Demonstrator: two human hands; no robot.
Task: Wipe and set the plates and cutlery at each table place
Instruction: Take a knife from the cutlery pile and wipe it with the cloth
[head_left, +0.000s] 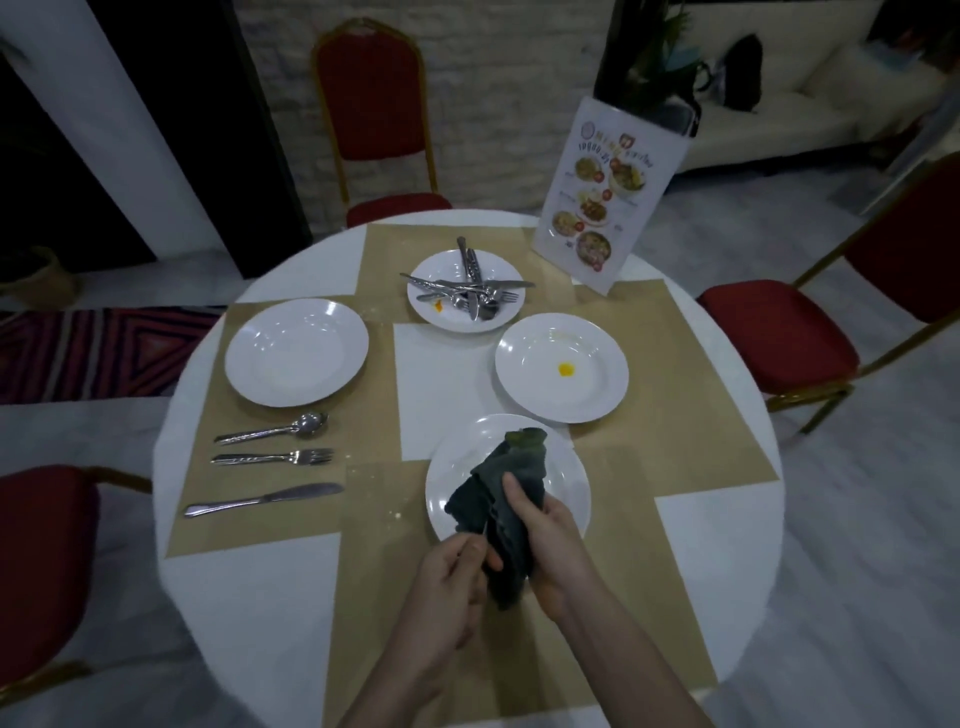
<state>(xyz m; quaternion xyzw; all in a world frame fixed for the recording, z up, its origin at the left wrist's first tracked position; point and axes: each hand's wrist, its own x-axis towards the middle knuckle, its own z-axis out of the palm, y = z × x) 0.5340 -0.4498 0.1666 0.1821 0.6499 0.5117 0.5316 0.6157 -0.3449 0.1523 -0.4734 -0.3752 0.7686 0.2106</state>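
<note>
Over the near plate (566, 483) on the round white table (260, 597), the right hand (550, 545) grips a dark cloth (511, 499) while the left hand (447, 587) pinches something thin at its edge. Farther off lie a spoon (275, 428), fork (272, 458) and knife (262, 500) beside a clean plate (296, 351), a yellow-stained plate (561, 374), a cutlery-heaped plate (466, 291), a menu stand (605, 192) and red chairs (374, 109).

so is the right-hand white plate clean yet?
No, the round white plate on the right has a yellow smear in its middle.
</note>
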